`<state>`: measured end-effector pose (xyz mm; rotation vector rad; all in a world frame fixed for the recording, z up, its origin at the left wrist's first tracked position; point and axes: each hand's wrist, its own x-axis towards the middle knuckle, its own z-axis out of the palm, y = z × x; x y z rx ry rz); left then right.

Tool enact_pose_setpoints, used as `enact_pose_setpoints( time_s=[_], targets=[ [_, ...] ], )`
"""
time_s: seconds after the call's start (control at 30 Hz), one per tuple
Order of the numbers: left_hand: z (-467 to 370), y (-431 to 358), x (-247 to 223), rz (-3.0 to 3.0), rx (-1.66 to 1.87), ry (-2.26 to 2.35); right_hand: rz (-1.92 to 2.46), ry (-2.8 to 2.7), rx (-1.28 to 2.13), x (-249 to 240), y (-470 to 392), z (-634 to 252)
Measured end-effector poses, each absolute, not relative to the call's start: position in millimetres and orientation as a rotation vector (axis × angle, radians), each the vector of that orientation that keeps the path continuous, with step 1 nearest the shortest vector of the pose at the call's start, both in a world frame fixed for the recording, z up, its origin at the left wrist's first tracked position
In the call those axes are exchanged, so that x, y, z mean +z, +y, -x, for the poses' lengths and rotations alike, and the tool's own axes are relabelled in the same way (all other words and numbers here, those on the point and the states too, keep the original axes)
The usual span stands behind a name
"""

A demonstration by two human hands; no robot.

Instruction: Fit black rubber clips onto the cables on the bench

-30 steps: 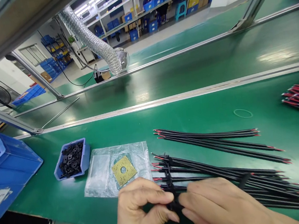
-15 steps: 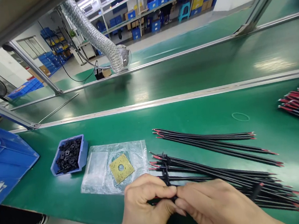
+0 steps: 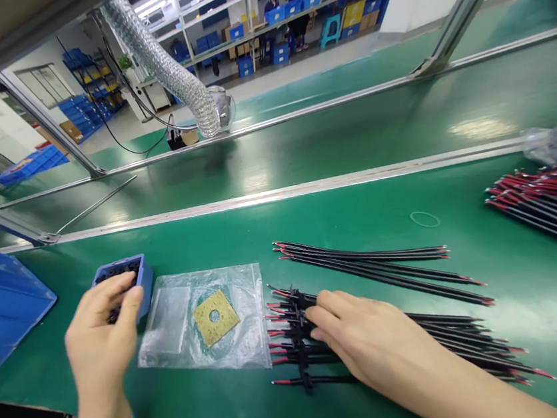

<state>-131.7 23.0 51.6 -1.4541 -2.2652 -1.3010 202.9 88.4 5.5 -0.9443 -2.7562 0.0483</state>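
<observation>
My left hand (image 3: pixel 104 329) is over the small blue bin (image 3: pixel 146 298) of small black plastic parts (image 3: pixel 131 267). Its thumb and fingers are apart, and I see nothing held between them. On the right, my right hand (image 3: pixel 367 326) is closed at the pile of black cables (image 3: pixel 447 324), near their red-wired ends. Its fingertips grip a black cable beside the row of black plastic parts (image 3: pixel 301 340) fitted around the cables; the palm hides most of that cable.
Between my hands lies a clear plastic bag (image 3: pixel 171 322) with a yellow square sponge (image 3: pixel 216 317) on it. Loose cables (image 3: pixel 380 261) lie behind the pile. A larger cable bundle (image 3: pixel 549 198) is far right, a large blue crate (image 3: pixel 7 300) far left. A metal rail (image 3: pixel 277 194) crosses behind.
My hands have separated. The left has moved left to the small blue bin; the right has moved up onto the cable pile, where a cable now lies at the front. The view has shifted slightly.
</observation>
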Motion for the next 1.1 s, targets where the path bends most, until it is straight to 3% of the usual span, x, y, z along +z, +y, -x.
enact_pose_setpoints(
  time_s=[0.2, 0.4, 0.6, 0.67, 0.83, 0.9, 1.0, 1.1],
  targets=[
    [196.9, 27.6, 52.9, 1.557, -0.464, -2.322, 0.917, -2.726, 0.213, 13.1, 98.2, -212.0],
    [201.0, 36.1, 51.9, 1.620, -0.343, -2.348, 1.193, -2.606, -0.003, 7.9, 141.4, -234.6],
    [187.8, 33.2, 63.2, 1.314, -0.467, -2.529, 1.323, -2.662, -0.065, -3.2, 156.9, -229.9],
    [184.5, 31.7, 62.4, 1.187, -0.670, -2.574, 1.339, -2.666, -0.062, -4.9, 155.5, -227.1],
    [162.1, 30.5, 52.8, 1.198, -1.878, -2.331, 1.358, -2.632, -0.091, -6.5, 154.8, -224.1],
    [146.0, 29.5, 49.3, 1.269, -2.209, -2.389, 1.348, -2.622, -0.108, -4.4, 156.0, -224.9],
    [119.2, 28.1, 43.7, 1.352, -2.447, -2.679, 1.345, -2.564, -0.159, -0.5, 155.3, -227.5],
    [97.8, 29.2, 34.6, 1.508, -2.414, -2.852, 1.286, -2.481, -0.099, -2.7, 149.8, -227.9]
  ],
)
